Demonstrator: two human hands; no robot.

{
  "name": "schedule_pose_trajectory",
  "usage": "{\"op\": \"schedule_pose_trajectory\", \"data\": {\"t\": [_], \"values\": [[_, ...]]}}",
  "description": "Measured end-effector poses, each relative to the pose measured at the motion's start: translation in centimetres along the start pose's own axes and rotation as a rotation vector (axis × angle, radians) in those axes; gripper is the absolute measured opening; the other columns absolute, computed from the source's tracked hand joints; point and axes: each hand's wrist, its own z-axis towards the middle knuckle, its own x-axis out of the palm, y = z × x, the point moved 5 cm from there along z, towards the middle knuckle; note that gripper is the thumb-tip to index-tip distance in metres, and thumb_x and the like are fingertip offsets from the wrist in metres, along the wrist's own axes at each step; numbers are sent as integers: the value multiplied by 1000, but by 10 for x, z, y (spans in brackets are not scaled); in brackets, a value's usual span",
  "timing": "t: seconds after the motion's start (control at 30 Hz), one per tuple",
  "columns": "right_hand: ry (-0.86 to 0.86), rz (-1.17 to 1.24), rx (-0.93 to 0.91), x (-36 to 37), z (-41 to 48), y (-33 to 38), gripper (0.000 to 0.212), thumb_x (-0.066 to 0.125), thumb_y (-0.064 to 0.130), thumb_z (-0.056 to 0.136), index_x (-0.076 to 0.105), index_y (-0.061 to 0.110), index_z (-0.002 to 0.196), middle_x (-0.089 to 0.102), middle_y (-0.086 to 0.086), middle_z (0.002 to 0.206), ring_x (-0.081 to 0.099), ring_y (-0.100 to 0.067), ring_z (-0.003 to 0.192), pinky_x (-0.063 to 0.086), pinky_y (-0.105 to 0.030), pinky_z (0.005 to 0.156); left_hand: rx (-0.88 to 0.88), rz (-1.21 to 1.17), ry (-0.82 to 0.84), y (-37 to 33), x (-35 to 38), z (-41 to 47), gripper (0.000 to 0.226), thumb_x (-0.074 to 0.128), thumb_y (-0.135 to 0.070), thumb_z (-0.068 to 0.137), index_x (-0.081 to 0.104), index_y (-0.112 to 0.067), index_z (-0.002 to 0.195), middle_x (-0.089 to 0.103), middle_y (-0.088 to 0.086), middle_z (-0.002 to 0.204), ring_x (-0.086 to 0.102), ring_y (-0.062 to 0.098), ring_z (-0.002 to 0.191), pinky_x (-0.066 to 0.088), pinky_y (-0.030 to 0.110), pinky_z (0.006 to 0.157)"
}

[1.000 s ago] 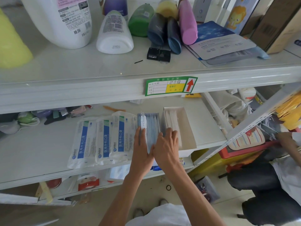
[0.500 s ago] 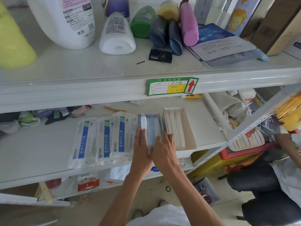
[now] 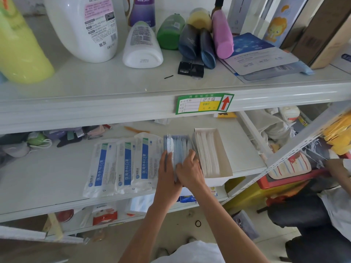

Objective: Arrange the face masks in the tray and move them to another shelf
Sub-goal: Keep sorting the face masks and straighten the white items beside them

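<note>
— Where's the mask stack [image 3: 178, 147]?
— On the middle shelf [image 3: 47, 177], standing on edge at 9 o'clock of the white tray [image 3: 221, 147]. Its long axis runs 6 to 12.
— Hands?
— The left hand [image 3: 167, 175] lies flat against its side, and the right hand [image 3: 190, 169] curls over its top.

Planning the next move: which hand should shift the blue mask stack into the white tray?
Right, probably. The right hand curls over the blue mask stack on the side beside the tray; the left hand presses the far side, away from it.
</note>
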Motion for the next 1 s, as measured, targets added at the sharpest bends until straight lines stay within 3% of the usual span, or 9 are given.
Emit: {"op": "schedule_pose_trajectory", "data": {"t": [0.1, 0.2, 0.33, 0.4, 0.5, 0.67, 0.77, 0.87, 1.0], "values": [[71, 15, 82, 0, 6, -2, 74, 40, 36, 99, -1, 14, 157, 52, -20, 138, 56, -37, 118, 47, -43, 93, 1, 3, 4, 1, 1, 1, 75, 53, -19, 102, 6, -15, 160, -7, -8, 166, -3, 10, 154, 22, 44, 124], [175, 35, 163, 4, 9, -2, 74, 38, 51, 100, 11, 10, 156, 42, -21, 150, 46, -38, 133, 40, -43, 101, -19, -18, 7, 2, 1, 1, 64, 39, -23, 107, 5, -19, 160, -8, -11, 167, -6, 6, 153, 15, 45, 125], [219, 173, 185, 7, 14, -6, 78, 38, 61, 99, 8, 17, 157, 44, -16, 149, 48, -37, 133, 42, -49, 110, -34, -44, 26, 0, 0, -1, 62, 34, -35, 109, 2, -24, 160, -9, -15, 166, -7, 4, 153, 13, 43, 126], [194, 328, 170, 3, 18, -10, 73, 40, 59, 100, 15, 20, 156, 46, -13, 146, 49, -35, 130, 42, -54, 110, -44, -51, 18, 0, 1, 0, 67, 38, -42, 106, 4, -23, 160, -6, -15, 166, -5, 5, 153, 14, 42, 126], [176, 454, 174, 2, 21, -19, 63, 41, 55, 102, 28, 20, 152, 48, -8, 141, 50, -30, 128, 44, -51, 109, -44, -25, -3, 0, 2, 0, 70, 42, -41, 105, 5, -21, 160, -3, -12, 166, -2, 10, 154, 14, 43, 126], [135, 419, 164, -5, 18, -24, 43, 40, 43, 106, 51, 10, 132, 57, -6, 113, 55, -19, 103, 47, -40, 95, -26, 5, -17, 1, 2, -2, 62, 34, -23, 107, 3, -19, 160, -6, -9, 167, -6, 7, 153, 5, 39, 127], [139, 455, 155, -8, 15, -25, 40, 38, 39, 108, 54, 8, 128, 57, -7, 106, 54, -18, 95, 45, -40, 94, -35, -12, -12, 2, 3, -1, 61, 31, -20, 106, 3, -18, 160, -7, -10, 167, -10, 2, 151, 6, 40, 127], [129, 489, 153, -11, 12, -25, 45, 37, 39, 109, 50, 6, 137, 59, -16, 124, 55, -28, 120, 45, -41, 101, -56, -26, 0, -1, 1, -2, 63, 32, -36, 108, 1, -20, 160, -7, -12, 167, -8, 4, 152, 5, 40, 127], [123, 481, 174, -8, 16, -29, 23, 49, 26, 103, 58, 10, 117, 63, -6, 98, 62, -19, 90, 51, -28, 69, -98, -45, 3, -6, -1, -2, 83, 38, -63, 97, 2, -24, 160, -5, -15, 165, -1, 9, 153, 13, 34, 122]]}}
